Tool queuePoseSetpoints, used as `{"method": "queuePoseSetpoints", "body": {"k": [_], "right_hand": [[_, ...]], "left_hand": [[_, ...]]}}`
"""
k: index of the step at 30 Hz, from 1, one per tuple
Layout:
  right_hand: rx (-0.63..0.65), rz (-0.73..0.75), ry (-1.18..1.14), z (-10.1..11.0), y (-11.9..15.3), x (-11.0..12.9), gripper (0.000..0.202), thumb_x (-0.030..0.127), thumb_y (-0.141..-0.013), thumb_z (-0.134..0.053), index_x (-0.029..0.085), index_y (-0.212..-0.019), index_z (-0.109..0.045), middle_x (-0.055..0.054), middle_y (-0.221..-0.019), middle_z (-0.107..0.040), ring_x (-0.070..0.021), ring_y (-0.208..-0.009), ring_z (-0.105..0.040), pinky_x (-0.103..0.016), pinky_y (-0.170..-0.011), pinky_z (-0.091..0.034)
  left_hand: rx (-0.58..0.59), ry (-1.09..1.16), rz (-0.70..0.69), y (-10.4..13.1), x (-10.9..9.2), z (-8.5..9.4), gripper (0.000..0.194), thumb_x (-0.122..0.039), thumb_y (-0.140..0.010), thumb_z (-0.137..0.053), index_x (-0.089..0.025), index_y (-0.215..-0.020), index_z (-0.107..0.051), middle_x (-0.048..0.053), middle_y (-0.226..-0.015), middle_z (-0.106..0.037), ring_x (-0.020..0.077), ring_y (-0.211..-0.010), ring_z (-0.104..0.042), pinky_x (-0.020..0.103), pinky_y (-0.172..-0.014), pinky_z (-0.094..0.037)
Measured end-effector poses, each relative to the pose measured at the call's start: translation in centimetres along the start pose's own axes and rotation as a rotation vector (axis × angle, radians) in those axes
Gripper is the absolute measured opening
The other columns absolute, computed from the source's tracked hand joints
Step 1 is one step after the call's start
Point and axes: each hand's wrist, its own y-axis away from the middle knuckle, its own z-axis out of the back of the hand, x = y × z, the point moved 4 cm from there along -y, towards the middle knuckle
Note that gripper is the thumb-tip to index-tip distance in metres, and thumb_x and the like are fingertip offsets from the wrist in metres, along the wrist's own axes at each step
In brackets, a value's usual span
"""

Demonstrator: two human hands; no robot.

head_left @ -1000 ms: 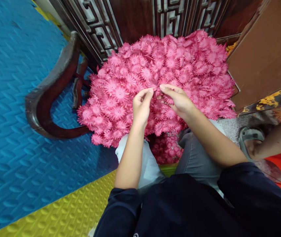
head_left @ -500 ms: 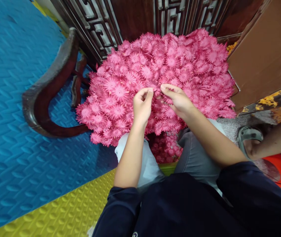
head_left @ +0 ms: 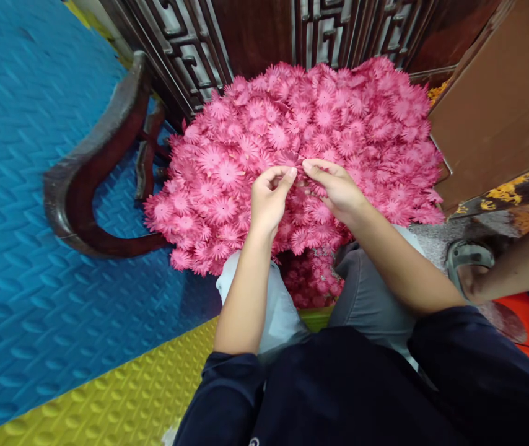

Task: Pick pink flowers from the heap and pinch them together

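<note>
A broad heap of pink artificial flower heads (head_left: 227, 173) lies in front of my knees. Over its middle, my left hand (head_left: 268, 199) is closed in a pinch, thumb against forefinger, at the edge of one darker pink flower (head_left: 288, 158). My right hand (head_left: 336, 189) pinches the same flower from the other side, its lower fingers loosely curled. The fingertips of both hands almost meet. Exactly how each grips the petals is partly hidden by the fingers. More pink flowers (head_left: 313, 279) show lower down between my knees.
A curved dark wooden armrest (head_left: 78, 186) stands left of the heap, above blue matting (head_left: 23, 297). Behind rises a carved wooden panel (head_left: 259, 37). A brown cardboard box (head_left: 501, 99) borders the right side. Another person's leg and sandal (head_left: 469, 260) are at the right.
My left thumb and fingertips have shifted slightly right, closer to my right hand. The right hand stays nearly still, and the heap looks the same.
</note>
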Motion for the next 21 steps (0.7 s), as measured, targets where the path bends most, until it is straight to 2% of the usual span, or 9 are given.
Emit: {"method": "queuePoseSetpoints", "body": {"k": [4, 7, 10, 14, 21], "right_hand": [[0.007, 0.097, 0.102, -0.2, 0.1, 0.6, 0.042, 0.053, -0.058, -0.083, 0.021, -0.082, -0.073, 0.000, -0.085, -0.071, -0.0137, -0.078, -0.064, -0.031, -0.077, -0.052], [0.000, 0.219, 0.246, -0.5, 0.3, 1.4, 0.034, 0.047, -0.060, -0.084, 0.019, -0.077, -0.073, -0.001, -0.084, -0.072, -0.0153, -0.084, -0.065, -0.034, -0.090, -0.051], [-0.050, 0.268, 0.344, -0.4, 0.2, 1.7, 0.022, 0.039, -0.068, -0.079, 0.019, -0.072, -0.071, -0.002, -0.081, -0.072, -0.0157, -0.084, -0.065, -0.036, -0.093, -0.050], [-0.102, 0.250, 0.356, 0.0, 0.0, 1.6, 0.014, 0.030, -0.073, -0.072, 0.017, -0.069, -0.070, -0.001, -0.076, -0.070, -0.0148, -0.081, -0.064, -0.034, -0.091, -0.050], [-0.120, 0.183, 0.272, 0.1, 0.1, 1.0, 0.025, 0.039, -0.069, -0.077, 0.017, -0.067, -0.065, -0.001, -0.072, -0.066, -0.0151, -0.079, -0.061, -0.033, -0.084, -0.050]], "left_hand": [[0.018, 0.014, -0.029, 0.0, 0.2, 0.0, 0.036, -0.054, -0.075, -0.072, -0.019, -0.075, -0.065, 0.000, -0.077, -0.064, 0.0127, -0.074, -0.058, 0.026, -0.076, -0.048], [0.035, -0.007, -0.039, 0.0, 0.6, -0.1, 0.033, -0.050, -0.080, -0.069, -0.019, -0.073, -0.059, -0.001, -0.074, -0.058, 0.0120, -0.072, -0.053, 0.024, -0.073, -0.045], [0.021, -0.052, -0.071, 0.0, 0.8, -0.1, 0.029, -0.044, -0.087, -0.063, -0.021, -0.074, -0.050, -0.002, -0.071, -0.049, 0.0120, -0.068, -0.046, 0.024, -0.069, -0.042], [-0.089, -0.118, -0.158, 0.1, 0.7, 0.1, 0.029, -0.045, -0.091, -0.055, -0.022, -0.078, -0.045, -0.001, -0.075, -0.045, 0.0127, -0.070, -0.045, 0.024, -0.071, -0.041], [-0.305, -0.217, -0.307, 0.3, 0.0, 0.9, 0.030, -0.049, -0.096, -0.044, -0.022, -0.082, -0.042, -0.001, -0.078, -0.045, 0.0127, -0.074, -0.047, 0.025, -0.076, -0.042]]}}
